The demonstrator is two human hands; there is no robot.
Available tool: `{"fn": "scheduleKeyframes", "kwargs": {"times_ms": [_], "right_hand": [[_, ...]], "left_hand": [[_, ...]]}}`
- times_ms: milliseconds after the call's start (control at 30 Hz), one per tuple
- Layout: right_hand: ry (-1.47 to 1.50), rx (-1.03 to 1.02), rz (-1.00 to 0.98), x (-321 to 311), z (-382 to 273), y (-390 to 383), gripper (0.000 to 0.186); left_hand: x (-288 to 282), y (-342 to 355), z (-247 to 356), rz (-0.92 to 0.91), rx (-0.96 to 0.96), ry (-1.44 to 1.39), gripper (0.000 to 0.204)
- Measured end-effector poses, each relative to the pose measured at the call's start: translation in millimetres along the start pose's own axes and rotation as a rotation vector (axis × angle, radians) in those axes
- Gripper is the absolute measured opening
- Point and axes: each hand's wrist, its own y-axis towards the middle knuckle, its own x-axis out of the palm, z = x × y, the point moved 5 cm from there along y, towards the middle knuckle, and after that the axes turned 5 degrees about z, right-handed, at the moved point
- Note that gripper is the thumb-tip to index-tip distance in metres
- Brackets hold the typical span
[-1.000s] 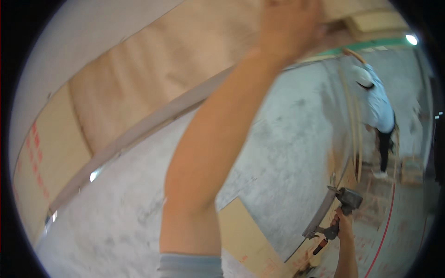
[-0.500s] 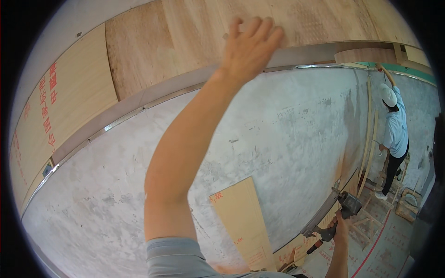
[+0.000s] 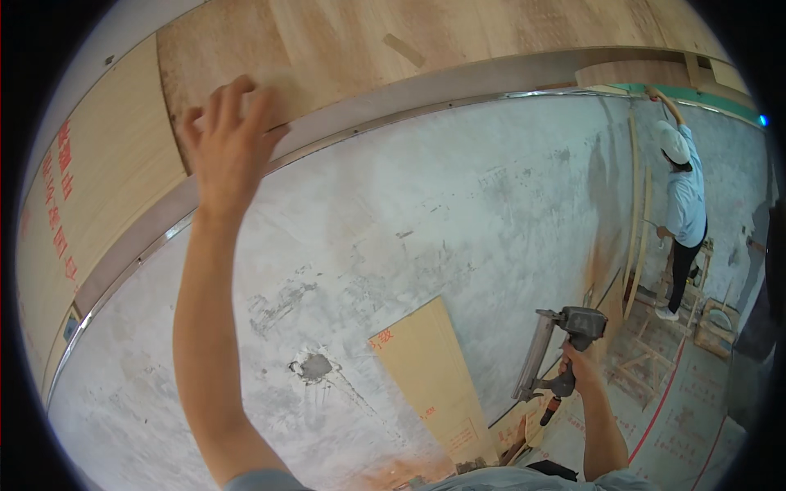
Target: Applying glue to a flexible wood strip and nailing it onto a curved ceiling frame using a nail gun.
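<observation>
Raised at the upper left, my left hand has its fingers apart at the lower edge of a brown plywood panel. Whether the fingertips touch the panel I cannot tell. This panel meets a paler printed board at a seam just left of the hand. Lower right, my right hand is wrapped round the handle of a dark nail gun. The gun stands off the wall, its long magazine slanting down to the left and a hose fitting below the grip.
A metal strip runs along the grey wall below the panels. Leaning on the wall is a tapering board. Far right, a person stands on a wooden trestle, arm raised. Printed sheeting covers the floor.
My left hand has moved left along the panel, toward the seam. My right hand has raised the nail gun slightly and turned it. A small strip on the panel has come into view.
</observation>
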Motion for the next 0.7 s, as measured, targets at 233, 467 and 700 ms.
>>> {"fn": "scheduleKeyframes", "kwargs": {"times_ms": [233, 467, 700], "right_hand": [[-0.42, -0.165, 0.032, 7, -20, -26, 0.015], [-1.45, -0.294, -0.191, -52, 48, 11, 0.052], [-1.994, 0.373, -0.338, -201, 111, -74, 0.047]], "left_hand": [[-67, -18, -22, 0.254, -0.072, 0.024, 0.052], [-140, -220, 61, -0.056, -0.255, -0.307, 0.015], [-158, -552, 299, -0.757, -1.258, -1.161, 0.006]]}}
